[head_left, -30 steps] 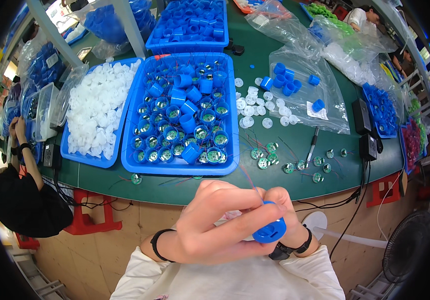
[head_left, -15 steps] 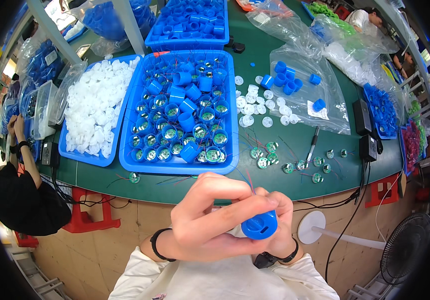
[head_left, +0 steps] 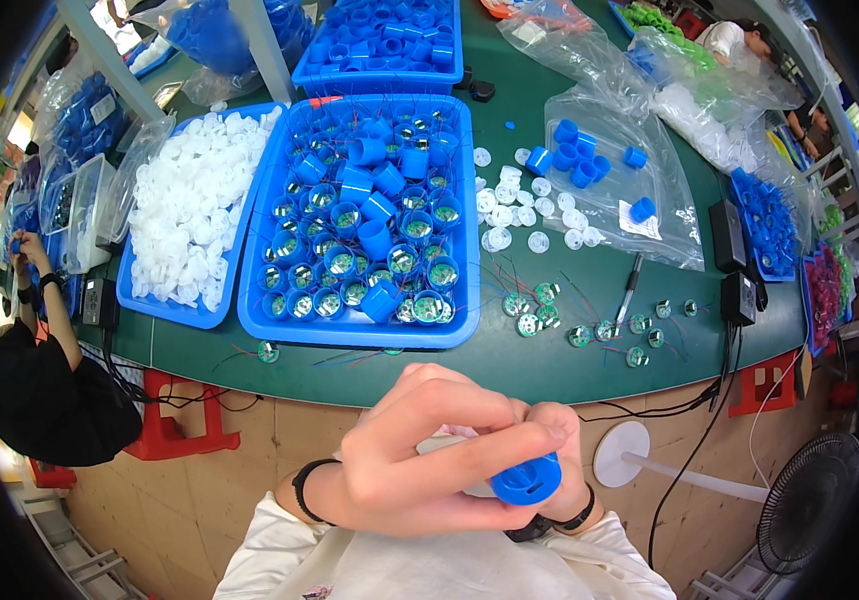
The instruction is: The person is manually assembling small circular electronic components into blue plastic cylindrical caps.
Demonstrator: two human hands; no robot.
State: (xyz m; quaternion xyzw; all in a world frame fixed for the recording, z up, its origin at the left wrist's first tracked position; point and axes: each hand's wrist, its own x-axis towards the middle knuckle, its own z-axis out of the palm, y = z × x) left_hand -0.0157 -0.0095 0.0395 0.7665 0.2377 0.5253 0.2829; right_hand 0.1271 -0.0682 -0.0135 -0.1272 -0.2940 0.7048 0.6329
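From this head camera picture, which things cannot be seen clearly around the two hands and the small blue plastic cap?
- Small blue plastic cap, head view: only the rim shows; the left hand covers the rest.
- Right hand: mostly hidden behind the left hand and the cap.
- Small round metal discs with thin wires on the green table: too small for detail.

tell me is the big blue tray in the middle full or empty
Nearly full. The big blue tray holds blue caps and round metal-faced pieces across almost its whole floor.

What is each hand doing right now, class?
Left hand: closed around the round blue plastic cap.
Right hand: mostly hidden, gripping the same cap.
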